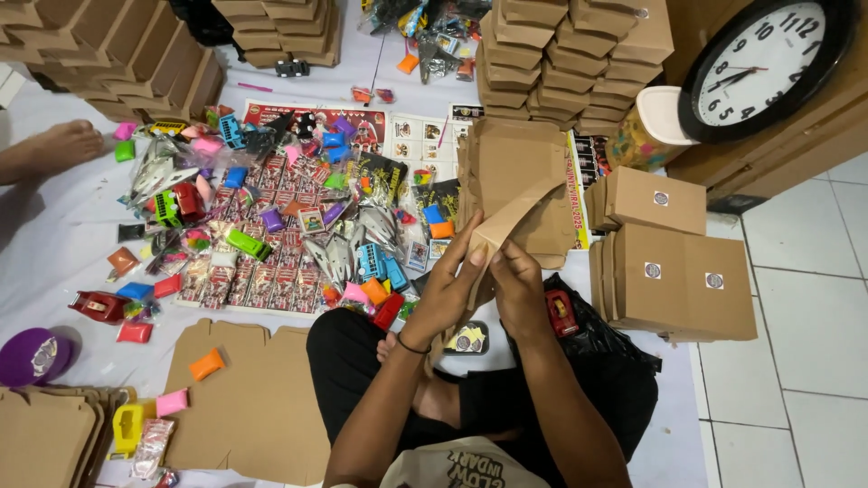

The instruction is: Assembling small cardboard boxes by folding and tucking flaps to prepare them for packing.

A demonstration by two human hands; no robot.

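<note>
A: Biggest first?
B: White sheet [54, 226] over the floor, smooth. Stacks of folded brown boxes [579, 54] at top, matte cardboard. Sealed boxes [678, 271] at right, round stickers on them.

A: Middle?
B: Flat die-cut cardboard [262, 398] near the knee. Round black wall clock [768, 59]. Glossy small toys [271, 226] scattered about.

A: Hands?
B: Cardboard blank [511, 176] held upright above the lap. Left hand [448, 289], fingers curled, pinching its bent flap. Right hand [520, 285], fingers pressed together on the lower edge.
</note>
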